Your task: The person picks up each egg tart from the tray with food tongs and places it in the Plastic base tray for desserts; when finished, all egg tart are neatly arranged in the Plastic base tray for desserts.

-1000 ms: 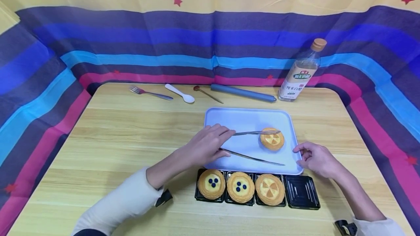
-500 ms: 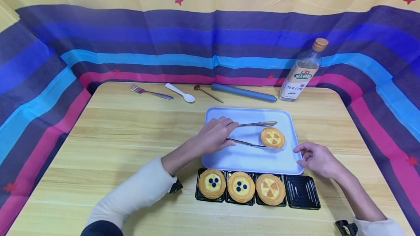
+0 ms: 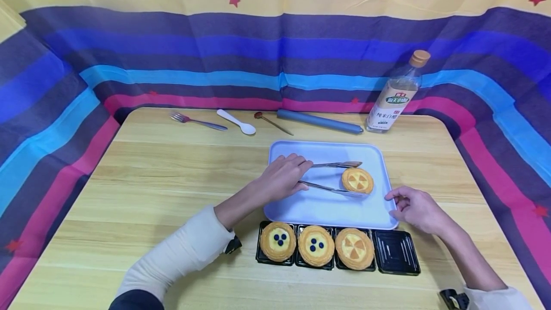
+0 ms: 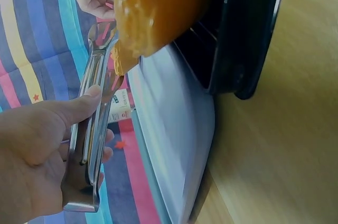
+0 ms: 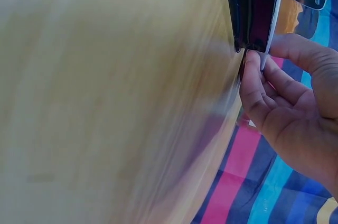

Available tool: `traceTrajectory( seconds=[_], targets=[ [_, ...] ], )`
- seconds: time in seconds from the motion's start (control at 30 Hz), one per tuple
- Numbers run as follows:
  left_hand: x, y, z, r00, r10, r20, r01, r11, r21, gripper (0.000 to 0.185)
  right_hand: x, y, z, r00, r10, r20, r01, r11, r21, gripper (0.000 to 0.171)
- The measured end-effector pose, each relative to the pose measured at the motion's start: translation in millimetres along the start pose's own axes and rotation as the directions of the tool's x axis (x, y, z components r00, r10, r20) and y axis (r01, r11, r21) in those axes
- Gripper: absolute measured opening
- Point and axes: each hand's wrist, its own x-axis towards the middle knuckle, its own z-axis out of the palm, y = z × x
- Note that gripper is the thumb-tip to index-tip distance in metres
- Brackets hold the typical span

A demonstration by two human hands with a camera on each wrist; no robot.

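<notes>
My left hand [image 3: 284, 178] grips metal tongs [image 3: 333, 164] over the pale blue tray [image 3: 327, 216]. The tong arms stand apart, one on the far side and one on the near side of a tart [image 3: 358, 181] with wedge-shaped topping, which lies on the tray's right half. In the left wrist view, the thumb presses along the tongs [image 4: 87, 139]. My right hand [image 3: 417, 209] holds the tray's right edge; the right wrist view shows thumb and fingers of that hand [image 5: 296, 97] pinching the rim.
In front of the tray, black containers hold two blueberry tarts [image 3: 277, 241] and one wedge-topped tart [image 3: 355, 249]; the rightmost container [image 3: 396, 252] shows its ridged bottom. Behind lie a fork [image 3: 198, 122], white spoon [image 3: 236, 122], thin stick [image 3: 275, 124], blue roll [image 3: 319, 122] and a vinegar bottle [image 3: 391, 99].
My left hand has moved slightly away and right, bringing the tong arms from over and below the tart to either side of it; they have narrowed a little. The right hand stays put.
</notes>
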Motion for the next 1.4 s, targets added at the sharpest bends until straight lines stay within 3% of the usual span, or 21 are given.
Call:
traceTrajectory(
  seconds=[0.6,1.0,1.4],
  targets=[
    [-7.8,2.9,-4.1,0.997,0.042,-0.072,-0.034,0.994,0.108,0.054,1.9,1.6,-5.3,0.999,-0.033,0.035,0.033,0.999,0.004,0.032],
    [-17.7,-1.1,-6.9,0.995,0.046,-0.091,-0.038,0.996,0.081,0.054,11.6,9.0,-12.9,0.992,-0.122,0.003,0.122,0.992,0.026,0.031],
    [-27.6,8.0,-13.3,0.994,0.090,-0.067,-0.084,0.992,0.095,0.056,20.0,12.2,-17.1,0.994,-0.106,0.011,0.105,0.993,0.059,0.031]
  ],
)
